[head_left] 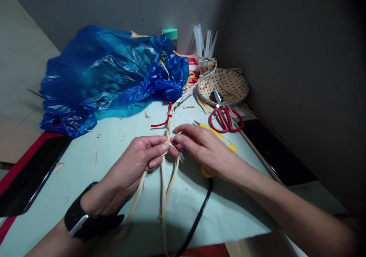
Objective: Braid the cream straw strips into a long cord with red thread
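Observation:
My left hand [137, 162] and my right hand [204, 148] meet at the middle of the pale table [85, 162], both pinching the near end of a braid of pale straw strips [170, 114]. The braid runs away from me towards the woven basket [228, 83], with a red tie [162, 123] on it. Loose unbraided strips [166, 188] hang down from my fingers towards the near edge. A black watch is on my left wrist.
A crumpled blue plastic bag [111, 74] fills the far left. Red-handled scissors [224, 118] lie by the basket. A yellow glue gun [220, 137] with a black cord [197, 219] sits under my right hand. Dark slabs [274, 150] flank both table edges.

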### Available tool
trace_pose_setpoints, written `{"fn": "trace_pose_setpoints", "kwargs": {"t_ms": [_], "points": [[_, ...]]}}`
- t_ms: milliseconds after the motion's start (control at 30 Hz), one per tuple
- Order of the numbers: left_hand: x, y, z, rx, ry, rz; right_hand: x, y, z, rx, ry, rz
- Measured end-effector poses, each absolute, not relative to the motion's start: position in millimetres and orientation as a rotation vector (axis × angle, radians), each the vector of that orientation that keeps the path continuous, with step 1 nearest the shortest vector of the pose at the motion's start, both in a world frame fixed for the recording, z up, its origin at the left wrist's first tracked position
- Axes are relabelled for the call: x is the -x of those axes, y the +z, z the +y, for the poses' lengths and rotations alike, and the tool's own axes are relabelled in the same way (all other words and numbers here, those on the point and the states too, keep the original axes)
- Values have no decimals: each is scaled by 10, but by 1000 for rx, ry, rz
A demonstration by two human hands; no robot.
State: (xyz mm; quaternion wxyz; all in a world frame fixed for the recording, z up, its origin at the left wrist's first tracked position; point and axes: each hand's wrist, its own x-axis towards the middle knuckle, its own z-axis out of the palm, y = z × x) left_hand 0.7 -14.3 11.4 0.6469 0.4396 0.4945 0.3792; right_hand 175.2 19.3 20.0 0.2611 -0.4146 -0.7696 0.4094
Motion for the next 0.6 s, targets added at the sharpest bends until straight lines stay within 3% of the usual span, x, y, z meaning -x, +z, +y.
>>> {"fn": "trace_pose_setpoints", "kwargs": {"t_ms": [100, 167, 433, 600], "points": [[-9, 135, -148, -1026, 824, 1102, -1715, 98, 214, 913, 1662, -1922], [-13, 132, -154, -1035, 818, 1089, -1686, 66, 189, 935, 1747, -1839], [-65, 119, -205, -1079, 814, 1277, -1684, 91, 137, 1115, 1437, -1974], [-40, 116, -253, -1447, 715, 1486, -1656, 37, 123, 1208, 1183, -2036]]}}
